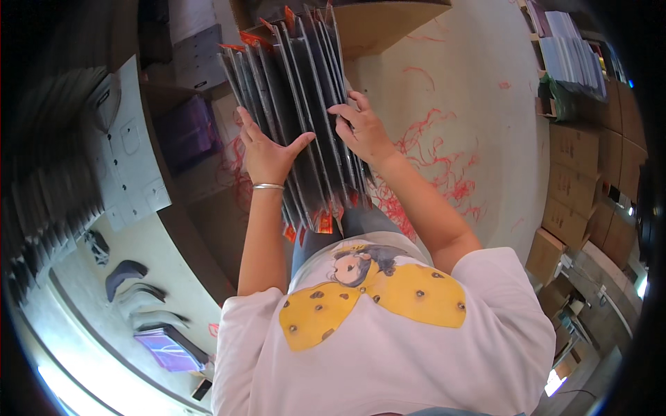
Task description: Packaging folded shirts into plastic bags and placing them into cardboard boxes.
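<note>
A row of flat dark packages in clear plastic (pixel 298 111) stands on edge in front of my body, with orange-red pieces showing at both ends. Along its left side lies my left hand (pixel 267 154), fingers spread and the thumb stretched over the upper edges; a silver bangle circles that wrist. My right hand (pixel 365 132) touches the row's right side, its fingers bent and apart over the edges. Neither hand visibly closes round a single package. What supports the row underneath is hidden.
Red strips (pixel 444 180) litter the pale floor to the right. A cardboard box (pixel 388 24) sits beyond the packages. Cartons (pixel 572 177) are stacked at the far right. Left, a table (pixel 187 260) holds dark curved pieces (pixel 125 277) and a purple packet stack (pixel 170 347).
</note>
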Tool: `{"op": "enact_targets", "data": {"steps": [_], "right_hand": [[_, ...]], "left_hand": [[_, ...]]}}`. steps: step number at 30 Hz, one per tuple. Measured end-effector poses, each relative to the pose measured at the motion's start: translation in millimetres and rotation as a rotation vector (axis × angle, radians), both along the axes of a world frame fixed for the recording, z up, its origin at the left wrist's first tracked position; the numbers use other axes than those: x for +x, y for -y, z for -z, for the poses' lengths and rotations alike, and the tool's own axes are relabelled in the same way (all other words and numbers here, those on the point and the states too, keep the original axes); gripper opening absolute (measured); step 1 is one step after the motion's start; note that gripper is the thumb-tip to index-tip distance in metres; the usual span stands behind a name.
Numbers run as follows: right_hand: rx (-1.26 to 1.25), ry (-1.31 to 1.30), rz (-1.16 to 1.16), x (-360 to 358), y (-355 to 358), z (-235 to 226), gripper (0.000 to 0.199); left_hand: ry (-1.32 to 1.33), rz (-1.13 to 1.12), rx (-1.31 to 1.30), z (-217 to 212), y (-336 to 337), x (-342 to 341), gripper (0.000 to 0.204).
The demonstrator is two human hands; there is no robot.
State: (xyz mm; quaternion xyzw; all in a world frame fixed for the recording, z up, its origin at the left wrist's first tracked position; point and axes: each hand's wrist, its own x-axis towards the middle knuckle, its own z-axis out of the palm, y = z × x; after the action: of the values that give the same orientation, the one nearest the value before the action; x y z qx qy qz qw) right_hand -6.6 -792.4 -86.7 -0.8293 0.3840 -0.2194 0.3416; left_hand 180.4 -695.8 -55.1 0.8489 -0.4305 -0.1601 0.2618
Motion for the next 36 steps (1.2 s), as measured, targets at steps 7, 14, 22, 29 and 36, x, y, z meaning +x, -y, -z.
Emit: {"op": "enact_targets", "data": {"steps": [7,14,22,29,36], "right_hand": [[0.105,-0.139,0.048,14,-11,-30,0.058],[0.108,-0.090,-0.034,20,-19,-25,0.050],[0.080,-0.365,0.106,50,-37,-44,0.085],[0.088,-0.484,0.116,60,-38,-46,0.075],[0.032,-0.256,0.082,56,-40,-31,0.056]], "left_hand": [[-0.168,0.018,-0.008,-4,-2,6,0.136],[-0.396,0.040,-0.194,22,-7,19,0.104],[-0.695,0.064,-0.351,33,-10,28,0.069],[-1.230,-0.120,-0.318,35,-19,37,0.060],[-1.128,-0.105,-0.341,46,-26,37,0.051]]}}
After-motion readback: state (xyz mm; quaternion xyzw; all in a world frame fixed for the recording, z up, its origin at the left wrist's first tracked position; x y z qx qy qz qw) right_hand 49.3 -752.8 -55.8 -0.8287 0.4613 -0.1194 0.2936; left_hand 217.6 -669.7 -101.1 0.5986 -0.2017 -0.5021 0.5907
